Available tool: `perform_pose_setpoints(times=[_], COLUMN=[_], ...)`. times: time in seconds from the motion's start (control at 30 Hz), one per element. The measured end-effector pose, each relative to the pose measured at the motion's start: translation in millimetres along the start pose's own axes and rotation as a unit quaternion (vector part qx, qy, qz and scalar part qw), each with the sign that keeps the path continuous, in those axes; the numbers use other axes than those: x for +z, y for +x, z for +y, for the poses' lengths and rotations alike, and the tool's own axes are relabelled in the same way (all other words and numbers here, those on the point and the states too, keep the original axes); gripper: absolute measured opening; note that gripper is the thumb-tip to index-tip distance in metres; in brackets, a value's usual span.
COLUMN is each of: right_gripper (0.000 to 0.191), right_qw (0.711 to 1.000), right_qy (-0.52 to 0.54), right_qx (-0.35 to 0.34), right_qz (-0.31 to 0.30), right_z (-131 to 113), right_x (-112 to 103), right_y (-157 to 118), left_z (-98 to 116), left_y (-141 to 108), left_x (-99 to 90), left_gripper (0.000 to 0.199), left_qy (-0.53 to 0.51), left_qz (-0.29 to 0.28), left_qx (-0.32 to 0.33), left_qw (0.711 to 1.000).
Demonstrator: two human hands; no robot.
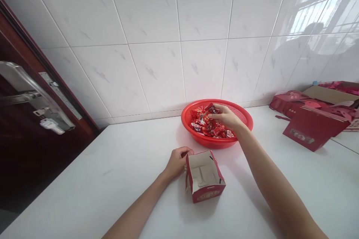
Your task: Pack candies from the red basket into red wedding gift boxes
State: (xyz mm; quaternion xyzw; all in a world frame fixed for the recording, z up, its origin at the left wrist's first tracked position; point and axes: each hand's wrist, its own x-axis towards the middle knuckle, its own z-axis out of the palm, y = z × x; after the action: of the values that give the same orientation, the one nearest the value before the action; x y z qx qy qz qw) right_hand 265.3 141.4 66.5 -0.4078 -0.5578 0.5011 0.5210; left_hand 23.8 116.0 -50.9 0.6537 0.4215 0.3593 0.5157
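Observation:
A small red cardboard box point(206, 175) with a pale inside stands open-topped on the white table, and nothing shows inside it. My left hand point(178, 160) is closed on the box's upper left edge, with a thin cord hanging below it. Behind the box, a red plastic basket point(215, 144) holds several red-wrapped candies point(209, 129). My right hand point(224, 116) reaches into the basket from the right, its fingers pinched on a dark red wrapped candy point(209, 107) over the pile.
A larger red box point(314, 127) and pink-red packaging point(291, 101) lie at the right, beside an open carton point(328, 94). White tiled wall point(157, 67) runs behind the table point(134, 157). At the left is a dark door point(28, 138) with a metal handle and keys.

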Motion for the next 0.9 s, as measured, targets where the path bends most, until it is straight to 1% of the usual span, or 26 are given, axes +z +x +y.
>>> perform_pose_setpoints(times=[0.1,0.17,0.23,0.3,0.37,0.43,0.47,0.57,0.77,0.9], right_gripper=[0.029,0.027,0.025,0.023,0.013,0.003,0.006,0.01,0.005,0.012], right_qw=[1.0,0.998,0.991,0.971,0.945,0.926,0.916,0.894,0.858,0.837], right_qy=[-0.027,-0.057,-0.136,-0.238,-0.321,-0.37,-0.393,-0.443,-0.51,-0.541], right_qx=[-0.004,-0.004,0.0,0.005,0.008,0.012,0.016,0.034,0.063,0.081], right_qz=[-0.01,-0.004,0.014,0.037,0.058,0.075,0.078,0.063,0.007,-0.023], right_z=[-1,-2,-2,0,3,7,9,11,13,16], right_x=[1,1,1,-1,-4,-6,-7,-7,-3,-1], right_y=[-2,-3,-2,0,3,7,9,11,8,6], left_z=[2,3,5,7,9,11,13,16,17,13], left_y=[-1,-1,-1,-2,-3,-3,-4,-5,-4,-3], left_x=[0.0,-0.1,-0.3,-0.3,-0.2,0.2,0.4,0.9,0.7,0.4], left_gripper=[0.027,0.028,0.029,0.03,0.031,0.031,0.031,0.028,0.021,0.022], left_qy=[0.004,0.006,0.009,0.013,0.016,0.019,0.019,0.018,0.011,0.011], left_qz=[-0.001,-0.001,0.001,0.003,0.004,0.003,0.004,0.011,0.008,0.008], left_qx=[-0.005,-0.01,-0.015,-0.019,-0.023,-0.026,-0.028,-0.028,-0.026,-0.021], left_qw=[1.0,1.0,1.0,1.0,1.0,0.999,0.999,0.999,1.0,1.0])
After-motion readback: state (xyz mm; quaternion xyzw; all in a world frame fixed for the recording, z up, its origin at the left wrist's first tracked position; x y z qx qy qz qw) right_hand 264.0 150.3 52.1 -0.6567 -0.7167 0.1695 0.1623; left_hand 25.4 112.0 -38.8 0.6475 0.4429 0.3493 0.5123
